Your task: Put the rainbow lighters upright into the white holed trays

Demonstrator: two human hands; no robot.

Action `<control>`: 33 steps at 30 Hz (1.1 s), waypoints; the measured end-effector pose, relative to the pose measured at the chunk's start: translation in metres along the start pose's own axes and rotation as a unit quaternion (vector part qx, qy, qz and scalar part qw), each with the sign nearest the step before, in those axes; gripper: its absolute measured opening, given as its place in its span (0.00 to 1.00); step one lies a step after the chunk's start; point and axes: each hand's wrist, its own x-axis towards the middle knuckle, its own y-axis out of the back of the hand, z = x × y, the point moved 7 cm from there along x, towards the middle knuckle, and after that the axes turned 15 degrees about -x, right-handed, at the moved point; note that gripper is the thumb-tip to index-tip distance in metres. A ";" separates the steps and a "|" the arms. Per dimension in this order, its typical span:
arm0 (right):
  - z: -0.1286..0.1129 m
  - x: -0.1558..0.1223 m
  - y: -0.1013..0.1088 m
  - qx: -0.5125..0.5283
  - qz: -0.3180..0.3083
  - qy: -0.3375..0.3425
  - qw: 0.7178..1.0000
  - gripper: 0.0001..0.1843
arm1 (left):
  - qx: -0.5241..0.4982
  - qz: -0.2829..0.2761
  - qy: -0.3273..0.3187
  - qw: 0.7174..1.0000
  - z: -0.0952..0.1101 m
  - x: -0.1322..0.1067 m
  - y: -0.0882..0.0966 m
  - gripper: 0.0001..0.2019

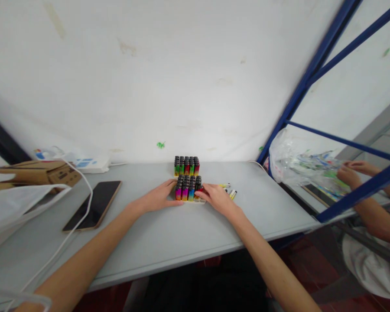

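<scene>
Several lighters with black tops and bright two-tone bodies stand upright in a tight block (185,193) on the grey desk. My left hand (162,196) grips the block's left side, thumb along the front and fingers toward the back. At the front right corner, my right hand (215,196) has its thumb and fingers on a red lighter (199,189). A pale tray edge (199,201) shows under that corner. Just behind stands a second block of lighters (186,165), in green, red and yellow. A few yellow-and-white lighters (233,194) lie loose beside my right hand.
A phone (94,205) lies to the left with a white cable (88,203) across it. Cardboard (42,172), a plastic bag (13,208) and a power strip (92,164) are further left. On the right, past a blue metal frame (295,104), another person's hands (352,171) work near plastic bags.
</scene>
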 end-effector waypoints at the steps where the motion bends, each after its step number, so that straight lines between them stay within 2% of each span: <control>1: -0.001 0.001 0.000 -0.009 -0.003 0.001 1.000 0.18 | 0.001 -0.001 0.001 1.000 0.000 0.000 0.000 0.44; 5: 0.012 -0.002 0.002 0.040 -0.003 0.000 0.999 0.23 | 0.000 -0.002 -0.002 1.000 0.001 0.000 0.000 0.45; 7: 0.037 -0.007 0.012 0.058 0.043 -0.046 0.996 0.27 | -0.001 -0.002 0.000 1.000 0.000 0.000 0.001 0.46; 9: 0.072 -0.017 0.026 0.034 0.104 -0.132 0.985 0.28 | -0.003 -0.001 0.002 1.000 -0.001 0.000 0.001 0.47; 11: 0.105 -0.029 0.039 -0.003 0.137 -0.207 0.969 0.24 | -0.006 0.001 -0.001 1.000 -0.001 0.000 0.002 0.47; 13: 0.129 -0.040 0.047 -0.033 0.138 -0.251 0.957 0.19 | -0.007 0.001 -0.006 1.000 -0.002 0.001 0.001 0.46; 16: 0.144 -0.054 0.052 -0.045 0.106 -0.261 0.958 0.13 | 0.003 -0.002 -0.002 1.000 -0.002 0.002 0.000 0.47; 20: 0.126 -0.067 0.045 -0.027 0.056 -0.199 0.978 0.11 | 0.009 0.002 0.003 1.000 -0.002 0.001 0.001 0.48; 24: 0.089 -0.074 0.030 -0.063 0.065 -0.147 0.985 0.17 | 0.003 0.000 0.005 1.000 0.000 0.000 0.002 0.47; 27: 0.073 -0.071 0.019 -0.087 0.064 -0.138 0.985 0.21 | 0.002 -0.006 0.010 1.000 0.000 0.001 0.001 0.47; 30: 0.067 -0.062 0.014 -0.059 0.033 -0.091 0.994 0.14 | 0.002 -0.011 0.009 1.000 -0.001 0.002 0.000 0.47; 33: 0.065 -0.056 0.021 0.005 0.026 -0.026 0.999 0.07 | 0.005 -0.010 0.007 1.000 -0.002 0.002 0.000 0.47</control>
